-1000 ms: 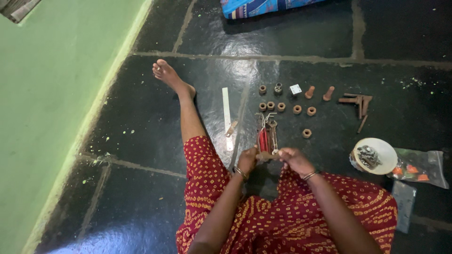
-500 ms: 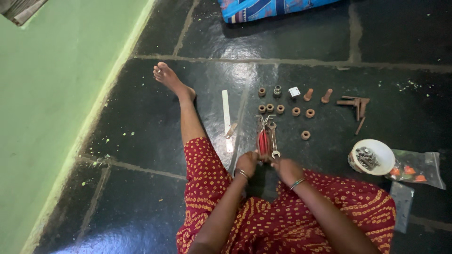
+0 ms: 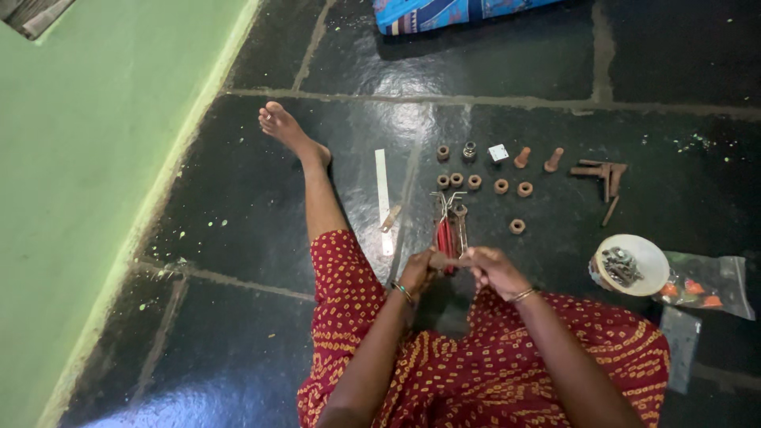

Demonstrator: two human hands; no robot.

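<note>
Both hands meet over a small piece, above the rows of parts on the floor.

The dark tiled floor (image 3: pixel 238 206) carries everything, with a green wall (image 3: pixel 87 158) at the left and a blue patterned cloth (image 3: pixel 444 12) at the top. The person sits in red dotted cloth (image 3: pixel 476 372), 1 bare foot (image 3: pixel 285 131) stretched forward. Compared with 1 second ago, the hands have drawn closer: left hand (image 3: pixel 418 273) and right hand (image 3: pixel 493 269) are now together, pinching a small piece (image 3: pixel 452 260) between them; what it is cannot be told. It sits just below the red-handled pliers (image 3: pixel 445 230). Beyond lie a white strip (image 3: pixel 382 190), brown rings (image 3: pixel 474 181) and pegs (image 3: pixel 523 156). A white dish (image 3: pixel 646 265) stands at the right, beside a plastic bag (image 3: pixel 705 284).
</note>
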